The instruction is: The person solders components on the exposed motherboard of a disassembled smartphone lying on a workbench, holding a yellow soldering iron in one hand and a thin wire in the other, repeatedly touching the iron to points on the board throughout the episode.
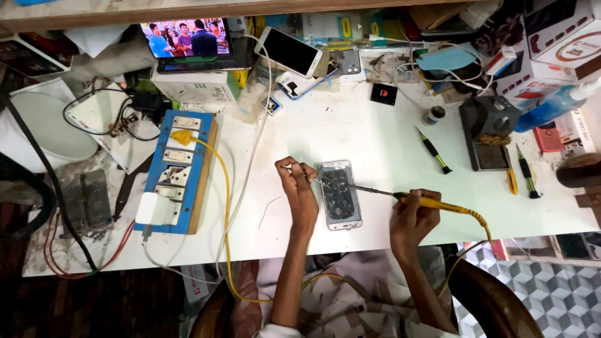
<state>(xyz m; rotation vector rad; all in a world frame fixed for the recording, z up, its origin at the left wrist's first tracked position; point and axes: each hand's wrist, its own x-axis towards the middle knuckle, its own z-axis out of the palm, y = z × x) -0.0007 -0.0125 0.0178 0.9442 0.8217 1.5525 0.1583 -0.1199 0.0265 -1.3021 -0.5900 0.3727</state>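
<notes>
Far left: white dish on the bench edge, w/ black cables tangled just beside it. Next, blue switchboard lying flat, yellow plug in its top socket and a white adapter near its bottom end; yellow cord runs from the plug down off the table edge. Behind the board, a screen showing people, propped on a white box. White phone leans at the back, tilted.

Centre: left hand rests on the table, fingers pinched shut on thin tweezers, tips reaching to the upper left corner of the opened phone. That phone lies flat, lengthwise toward the person, near the front edge, between both hands, insides exposed.

Right of it: right hand closed round the yellow handle of a soldering iron, pen-style; its metal tip crosses over the phone's upper half. Can't tell if tip touches the board. Iron's cord drops off the front edge.

Further right: green-handled screwdriver lying loose, well apart from the hands; small black square behind it; dark iron stand w/ brass wool; another screwdriver just right of the stand; blue bottle tilted at the far right, boxes stacked behind.
</notes>
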